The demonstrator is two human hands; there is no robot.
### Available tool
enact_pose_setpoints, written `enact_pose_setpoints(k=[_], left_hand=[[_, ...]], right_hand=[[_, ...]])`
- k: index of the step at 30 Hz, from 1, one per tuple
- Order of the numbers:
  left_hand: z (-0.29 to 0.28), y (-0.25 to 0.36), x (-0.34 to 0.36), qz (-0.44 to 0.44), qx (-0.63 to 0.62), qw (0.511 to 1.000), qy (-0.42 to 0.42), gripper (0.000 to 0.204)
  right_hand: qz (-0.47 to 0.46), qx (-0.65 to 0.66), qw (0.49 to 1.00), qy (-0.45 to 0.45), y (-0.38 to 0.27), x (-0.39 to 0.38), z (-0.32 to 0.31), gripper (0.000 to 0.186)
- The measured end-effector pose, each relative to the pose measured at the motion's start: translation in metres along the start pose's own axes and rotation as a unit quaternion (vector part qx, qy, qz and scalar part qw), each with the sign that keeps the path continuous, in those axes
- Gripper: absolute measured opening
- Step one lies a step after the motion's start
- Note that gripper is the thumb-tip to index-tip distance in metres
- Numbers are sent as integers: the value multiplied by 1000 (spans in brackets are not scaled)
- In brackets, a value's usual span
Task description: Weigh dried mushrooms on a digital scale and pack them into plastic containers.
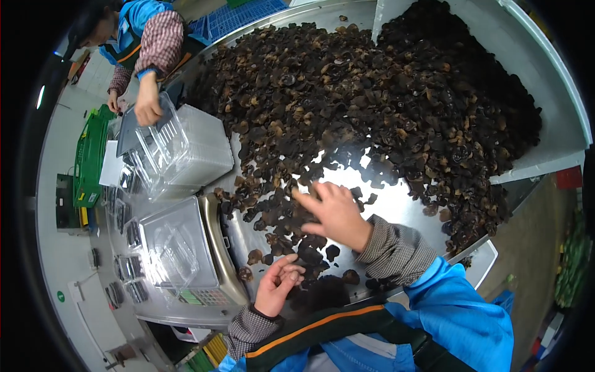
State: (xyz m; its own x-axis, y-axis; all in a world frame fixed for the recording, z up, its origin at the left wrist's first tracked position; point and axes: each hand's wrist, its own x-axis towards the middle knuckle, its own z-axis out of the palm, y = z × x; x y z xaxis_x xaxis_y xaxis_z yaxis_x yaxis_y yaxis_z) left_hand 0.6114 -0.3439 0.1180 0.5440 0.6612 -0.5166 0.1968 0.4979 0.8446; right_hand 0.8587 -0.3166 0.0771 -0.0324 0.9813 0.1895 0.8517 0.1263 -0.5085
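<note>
Dark brown wood ear mushrooms lie in a wide heap over the metal table, thinning to loose pieces on the near side. My right hand is over the near edge of the heap, fingers spread and thumb apart, nothing visibly gripped. Lower and to its left, my left hand is loosely curled, fingertips drawn toward the thumb beside some loose mushrooms. Whatever those fingers may hold cannot be made out.
Left of my hands stands a weighing scale with a clear plastic tray on its platform. Behind it rises a stack of clear trays. A co-worker's hand grips trays there. Filled packs lie farther left; a metal side wall bounds the right.
</note>
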Motion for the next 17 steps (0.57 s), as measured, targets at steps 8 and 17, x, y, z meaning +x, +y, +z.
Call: enact_pose_setpoints(k=[8,17], left_hand=[[3,-9,6,-3,-16,1000,0,37],[-22,-25,18,75,-3,994,76,38]], right_hand=[[73,-115,987,87,53,81,10,72],[-46,103,994,-14,-53,-22,46,61]])
